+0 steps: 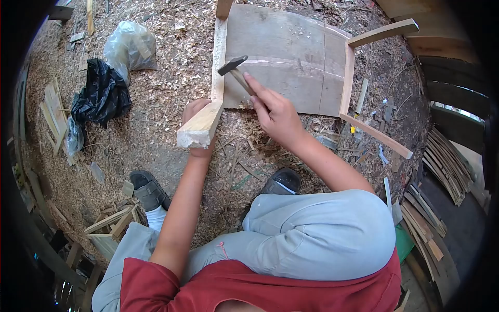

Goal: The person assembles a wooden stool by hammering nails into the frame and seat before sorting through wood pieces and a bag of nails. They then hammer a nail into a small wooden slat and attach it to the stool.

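In my right hand is a hammer, gripped by its wooden handle, with the dark metal head over the near-left corner of a wooden frame. My left hand wraps around a wooden leg that rises toward me from that corner; the leg hides most of its fingers. The frame has a pale side rail and a thin plywood panel. Two more legs, the far-right leg and the near-right leg, stick out from the right-hand rail.
Wood shavings cover the ground. A black plastic bag and a clear plastic bag lie at the left. Stacked wooden strips are at the right, and a small wooden frame piece sits near my left foot.
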### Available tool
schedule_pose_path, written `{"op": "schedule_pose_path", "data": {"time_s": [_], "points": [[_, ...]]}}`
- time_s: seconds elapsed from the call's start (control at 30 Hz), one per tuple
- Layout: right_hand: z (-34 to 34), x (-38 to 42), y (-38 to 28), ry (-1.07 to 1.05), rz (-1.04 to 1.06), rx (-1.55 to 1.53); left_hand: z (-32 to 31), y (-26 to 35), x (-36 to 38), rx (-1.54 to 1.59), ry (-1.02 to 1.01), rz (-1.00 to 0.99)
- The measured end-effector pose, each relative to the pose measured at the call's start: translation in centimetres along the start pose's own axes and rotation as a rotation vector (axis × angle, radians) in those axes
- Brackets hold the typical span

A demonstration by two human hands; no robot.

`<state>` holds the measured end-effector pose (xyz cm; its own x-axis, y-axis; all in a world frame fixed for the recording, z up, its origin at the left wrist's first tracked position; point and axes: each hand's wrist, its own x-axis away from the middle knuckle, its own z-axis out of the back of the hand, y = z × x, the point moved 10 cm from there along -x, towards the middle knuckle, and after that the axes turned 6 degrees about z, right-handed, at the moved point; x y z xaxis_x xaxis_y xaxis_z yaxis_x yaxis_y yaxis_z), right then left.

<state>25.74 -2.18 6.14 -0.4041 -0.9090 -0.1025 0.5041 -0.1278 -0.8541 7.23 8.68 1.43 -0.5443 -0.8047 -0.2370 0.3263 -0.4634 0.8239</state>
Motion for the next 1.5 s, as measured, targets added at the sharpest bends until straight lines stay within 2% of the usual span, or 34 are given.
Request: {"op": "schedule_pose_path", "data": {"time_s": [0.17, 0.37, 0.43, 0.47, 0.53, 0.57, 0.63, 0.67, 0.73, 0.87, 0.93, 0.97, 1.03, 1.17, 1.23, 1.27, 1.33, 1.43, 1.47, 1.5], "points": [[-1.3, -0.2, 0.2, -0.080, 0.050, 0.018, -0.7, -0.6, 0.5, -0.176, -0.025, 0.000], [-0.4, -0.7, -0.2, -0.001, 0.081, -0.002, -0.9, -1.6, 0.9, -0.182, -0.045, 0.004], [-2.5, -0.3, 0.5, -0.213, 0.065, 0.117, -0.8, -1.4, 0.8, -0.182, -0.036, -0.010], [-2.4, -0.3, 0.6, -0.214, 0.065, 0.115, -0.8, -1.3, 0.8, -0.186, -0.029, -0.013], [-0.6, -1.3, -0.4, -0.102, 0.117, 0.056, -0.8, -1.5, 0.9, -0.189, -0.022, -0.011], [-0.5, -1.5, -1.0, -0.105, 0.116, 0.056, -0.9, -1.7, 0.9, -0.192, -0.018, -0.020], [1.2, -1.7, -1.7, 0.055, 0.076, 0.028, -1.0, -1.7, 1.1, -0.194, -0.015, -0.028], [0.9, -1.3, -1.2, 0.057, 0.078, 0.028, -1.0, -1.8, 1.1, -0.186, -0.024, -0.025], [-2.9, -0.4, 0.1, -0.266, 0.048, 0.229, -0.9, -1.6, 0.7, -0.182, -0.028, -0.025], [-1.7, -1.4, -0.4, -0.236, 0.042, 0.145, -1.0, -1.6, 0.9, -0.222, -0.030, -0.036], [0.9, -2.0, -1.3, 0.045, 0.078, 0.006, -1.0, -1.4, 0.9, -0.206, -0.016, -0.043], [0.8, -1.6, -1.1, 0.045, 0.078, 0.008, -1.0, -1.5, 0.9, -0.187, -0.018, -0.025], [-2.6, -0.5, -0.2, -0.293, 0.053, 0.303, -0.9, -1.5, 0.7, -0.171, -0.017, -0.015], [-2.4, -0.8, -0.3, -0.292, 0.063, 0.220, -0.9, -1.2, 0.8, -0.231, -0.007, -0.049], [0.4, -1.7, -1.7, -0.054, 0.100, 0.145, -0.8, -0.7, 0.5, -0.222, -0.024, -0.056], [0.1, -1.3, -1.3, -0.055, 0.097, 0.147, -0.8, -0.8, 0.6, -0.228, -0.026, -0.037], [-2.3, -0.6, -0.4, -0.260, 0.099, 0.304, -0.9, -0.7, 0.7, -0.214, -0.018, -0.050], [-2.5, -0.7, 0.0, -0.313, 0.078, 0.334, -0.6, -0.3, 0.6, -0.204, 0.019, -0.062], [-2.4, -0.9, -0.2, -0.315, 0.076, 0.331, -0.6, -0.3, 0.6, -0.212, 0.007, -0.047], [-1.1, -1.5, -1.0, -0.186, 0.111, 0.263, -0.7, -0.6, 0.6, -0.218, -0.006, -0.034]]}}
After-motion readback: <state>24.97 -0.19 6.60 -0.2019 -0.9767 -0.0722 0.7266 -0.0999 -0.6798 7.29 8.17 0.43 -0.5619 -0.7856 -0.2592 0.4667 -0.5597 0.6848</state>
